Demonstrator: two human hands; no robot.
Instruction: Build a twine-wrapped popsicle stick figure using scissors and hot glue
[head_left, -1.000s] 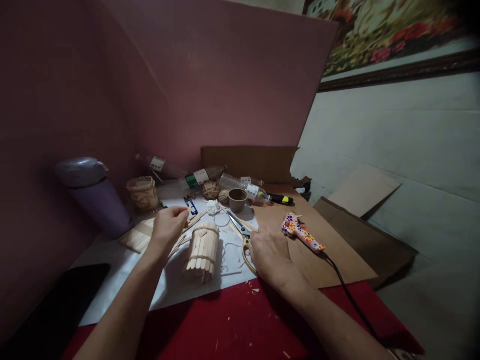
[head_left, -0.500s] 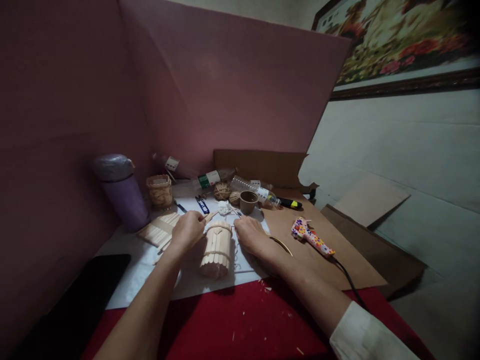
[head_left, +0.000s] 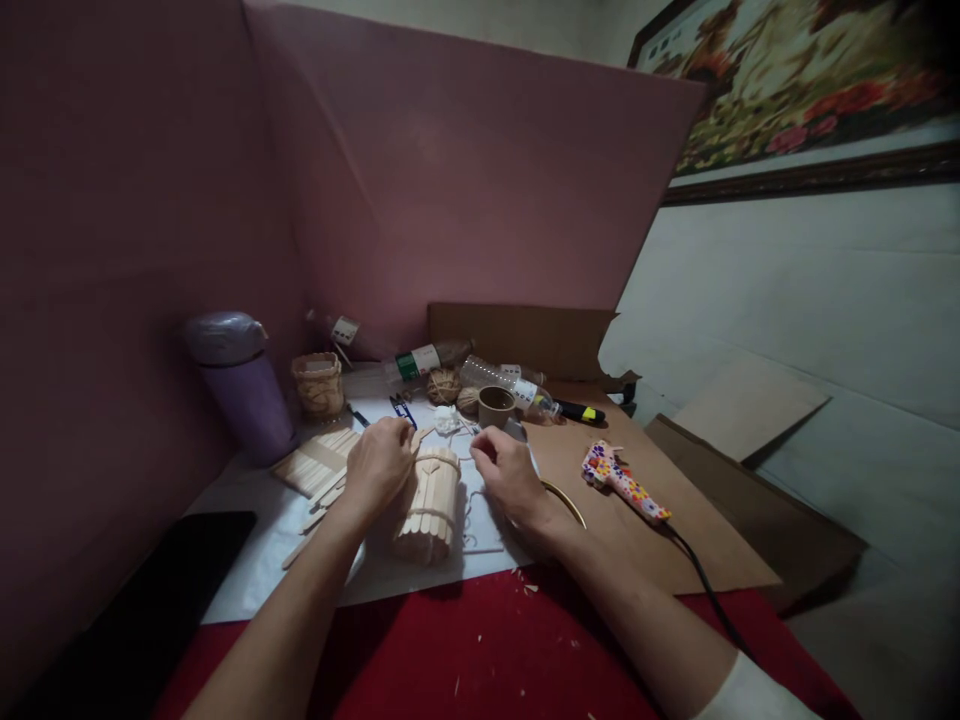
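Note:
My left hand (head_left: 381, 462) is closed, with a wooden craft stick (head_left: 423, 437) jutting out past its fingertips. Right of it a clear plastic bottle piece covered with craft sticks, a stick-covered cylinder (head_left: 433, 497), lies tilted on the white paper, banded with twine near both ends. My right hand (head_left: 511, 478) hovers just right of the cylinder, thumb and fingers curled together; whatever may be between them is too small to make out. Behind the hands are a brown cup (head_left: 496, 405) and a crumpled white wad (head_left: 447, 419).
Loose craft sticks (head_left: 319, 462) lie at left near a purple tumbler (head_left: 251, 390) and a twine-wrapped holder (head_left: 318, 385). A blue cutter (head_left: 403, 410), twine balls (head_left: 444, 385) and plastic bottles (head_left: 495, 378) sit behind. A flowered glue gun (head_left: 624, 482) with a cord rests on cardboard (head_left: 697, 545) at right.
My right hand has drawn slightly right, and its fingers show more. My left hand has shifted a little right, over the cylinder's side. The cylinder leans slightly more.

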